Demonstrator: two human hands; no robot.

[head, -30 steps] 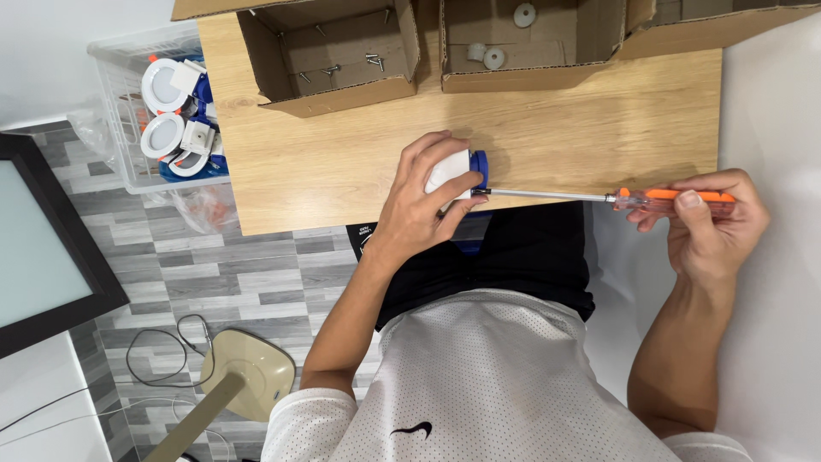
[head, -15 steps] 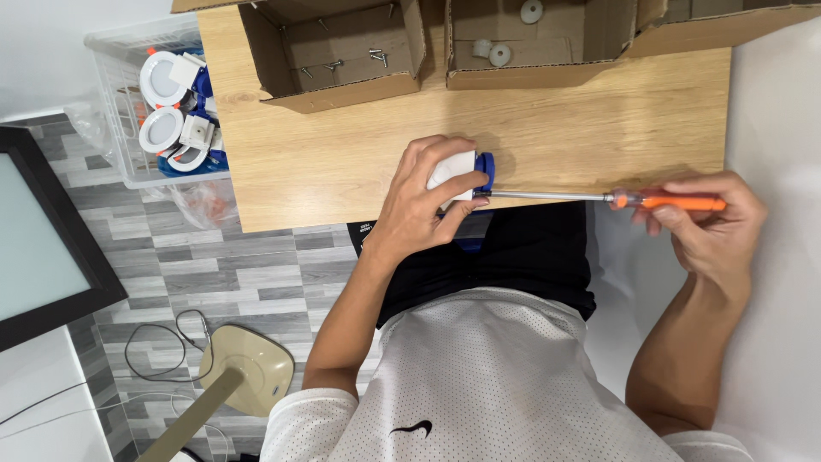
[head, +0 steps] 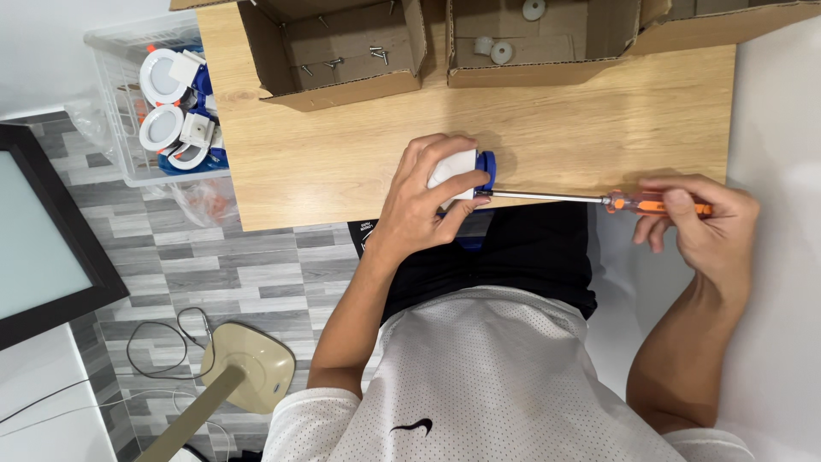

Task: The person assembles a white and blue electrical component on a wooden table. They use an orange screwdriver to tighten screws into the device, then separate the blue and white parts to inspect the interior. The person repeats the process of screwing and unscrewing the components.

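- Gripping a small white fitting with a blue end point(head: 466, 167), the left hand point(head: 423, 205) had its fingers curled tight round the piece at the near edge of the wooden table point(head: 342, 154).
- The right hand point(head: 697, 227) was closed round the orange handle of a long screwdriver point(head: 599, 199), held level along the table's near edge.
- The screwdriver's metal shaft ran leftward, and its tip met the blue end of the fitting beside the left thumb.
- Two open cardboard boxes stood at the far side of the table: the left box point(head: 342, 51) held loose screws, the right box point(head: 547, 43) a few small white round parts.
- A clear plastic bin point(head: 115, 128) of white and blue fittings stood off the table's left edge, above the grey tiled floor.
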